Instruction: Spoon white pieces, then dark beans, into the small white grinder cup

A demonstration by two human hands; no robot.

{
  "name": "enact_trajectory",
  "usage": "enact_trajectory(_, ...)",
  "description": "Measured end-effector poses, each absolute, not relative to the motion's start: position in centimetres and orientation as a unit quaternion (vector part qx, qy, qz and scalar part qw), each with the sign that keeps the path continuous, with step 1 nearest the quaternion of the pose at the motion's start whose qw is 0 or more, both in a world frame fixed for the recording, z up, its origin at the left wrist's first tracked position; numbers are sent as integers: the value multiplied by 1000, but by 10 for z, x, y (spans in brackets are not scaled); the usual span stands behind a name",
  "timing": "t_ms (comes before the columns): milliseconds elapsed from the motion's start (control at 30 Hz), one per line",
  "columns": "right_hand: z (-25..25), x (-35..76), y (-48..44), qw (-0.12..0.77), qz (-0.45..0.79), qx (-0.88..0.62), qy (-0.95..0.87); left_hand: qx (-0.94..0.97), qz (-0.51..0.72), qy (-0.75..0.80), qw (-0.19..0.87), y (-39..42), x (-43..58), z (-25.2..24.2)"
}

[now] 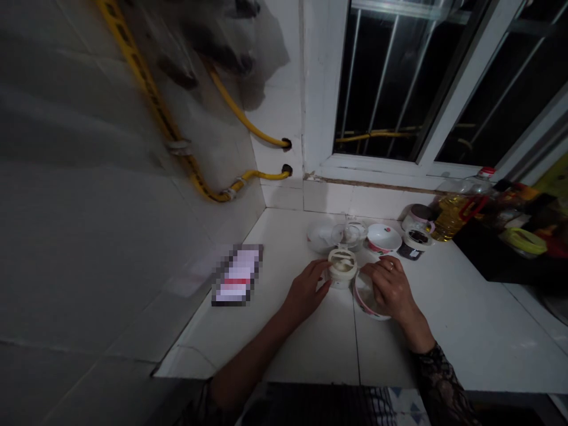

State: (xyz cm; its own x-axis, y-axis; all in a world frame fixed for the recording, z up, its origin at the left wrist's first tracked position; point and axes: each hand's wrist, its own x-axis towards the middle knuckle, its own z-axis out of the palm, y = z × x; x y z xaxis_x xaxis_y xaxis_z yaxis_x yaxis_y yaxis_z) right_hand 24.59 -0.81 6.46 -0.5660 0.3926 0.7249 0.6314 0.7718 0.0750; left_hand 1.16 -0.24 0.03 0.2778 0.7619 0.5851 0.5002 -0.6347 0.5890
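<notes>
My left hand (306, 291) grips the side of a small white jar (342, 267) standing on the white counter (319, 337). My right hand (393, 287) rests over a white bowl with a red pattern (366, 299) just right of the jar, its fingers curled toward the jar's rim. What the right fingers pinch, if anything, I cannot make out. Behind the jar stand a white dish (320, 236), a clear glass container (352, 232) and a second patterned bowl (384, 238).
A blurred flat object (238, 275) lies at the left of the counter. An oil bottle (459, 208), small jars (417, 236) and clutter (523, 225) crowd the right back. Yellow gas hoses (248, 121) run along the tiled wall; a barred window (399, 77) is behind.
</notes>
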Motion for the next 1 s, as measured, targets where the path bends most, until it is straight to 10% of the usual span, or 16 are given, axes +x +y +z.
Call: enact_trajectory(1000,70,237,-2,368,-115,-296,-874,787,442,409,132,-2,12,0)
